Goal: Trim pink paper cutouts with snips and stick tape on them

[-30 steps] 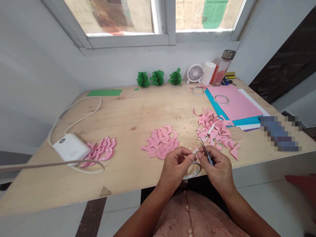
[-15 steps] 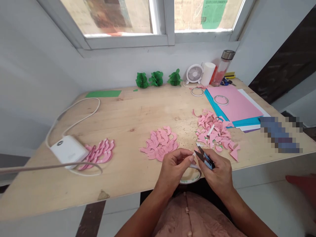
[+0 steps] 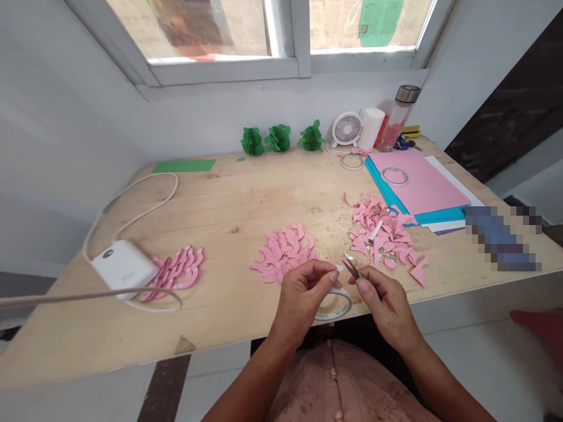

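Near the table's front edge, my left hand (image 3: 303, 296) is closed on a roll of white tape (image 3: 335, 312), pinching its short free end between thumb and forefinger. My right hand (image 3: 389, 305) grips a pair of thread snips (image 3: 352, 268), its fingers covering most of the handle. The dark blades point at the tape end, almost together; whether they touch the tape I cannot tell. Just beyond my left hand lies a pile of curved pink paper pieces (image 3: 285, 252). Pink paper scraps (image 3: 382, 228) are heaped beyond my right hand.
At left, a white power bank (image 3: 123, 269) with a cable touches pink paper strips (image 3: 182, 272). Green paper ornaments (image 3: 279, 139), a small fan (image 3: 347, 129) and a glass bottle (image 3: 399, 120) stand along the wall. Pink sheets (image 3: 422, 187) with a tape roll (image 3: 394, 176) lie right.
The snips' blades have come closer together and turned. My left hand and the tape roll have shifted slightly left and up.
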A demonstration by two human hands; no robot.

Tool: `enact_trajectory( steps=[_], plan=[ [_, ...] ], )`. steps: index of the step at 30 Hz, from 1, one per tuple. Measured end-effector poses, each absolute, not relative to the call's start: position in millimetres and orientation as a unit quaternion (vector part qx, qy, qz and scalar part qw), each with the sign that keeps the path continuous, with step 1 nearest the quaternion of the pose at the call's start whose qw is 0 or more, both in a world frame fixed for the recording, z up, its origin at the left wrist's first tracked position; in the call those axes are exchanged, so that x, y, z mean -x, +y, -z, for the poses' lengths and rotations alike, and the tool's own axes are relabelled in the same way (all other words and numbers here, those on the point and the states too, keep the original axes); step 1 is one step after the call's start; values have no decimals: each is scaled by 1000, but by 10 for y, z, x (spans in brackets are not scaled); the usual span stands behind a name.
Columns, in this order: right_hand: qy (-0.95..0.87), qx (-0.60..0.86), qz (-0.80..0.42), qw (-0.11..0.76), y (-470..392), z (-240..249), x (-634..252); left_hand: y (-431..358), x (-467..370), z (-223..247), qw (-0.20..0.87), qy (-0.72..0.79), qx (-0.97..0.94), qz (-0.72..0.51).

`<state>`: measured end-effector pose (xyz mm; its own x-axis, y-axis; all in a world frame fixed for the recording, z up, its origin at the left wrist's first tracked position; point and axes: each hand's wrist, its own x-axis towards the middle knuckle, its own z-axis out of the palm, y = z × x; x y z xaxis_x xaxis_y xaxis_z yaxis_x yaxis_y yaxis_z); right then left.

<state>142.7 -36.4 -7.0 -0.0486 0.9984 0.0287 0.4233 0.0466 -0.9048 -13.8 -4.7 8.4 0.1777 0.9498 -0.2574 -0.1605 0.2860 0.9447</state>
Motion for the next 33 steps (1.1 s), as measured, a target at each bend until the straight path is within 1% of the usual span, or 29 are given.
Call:
enact_trajectory(
  steps=[12, 24, 33],
  plan=[
    [-618, 556, -411, 375, -407, 59, -1389, -59, 149, -50, 671, 454, -408, -422],
    [-614, 558, -409, 379, -415, 87, -1367, -51, 172, -49, 643, 483, -393, -445],
    [-623, 555, -416, 362, -424, 109, -1383, -67, 179, -64, 661, 457, -399, -441]
  ],
)
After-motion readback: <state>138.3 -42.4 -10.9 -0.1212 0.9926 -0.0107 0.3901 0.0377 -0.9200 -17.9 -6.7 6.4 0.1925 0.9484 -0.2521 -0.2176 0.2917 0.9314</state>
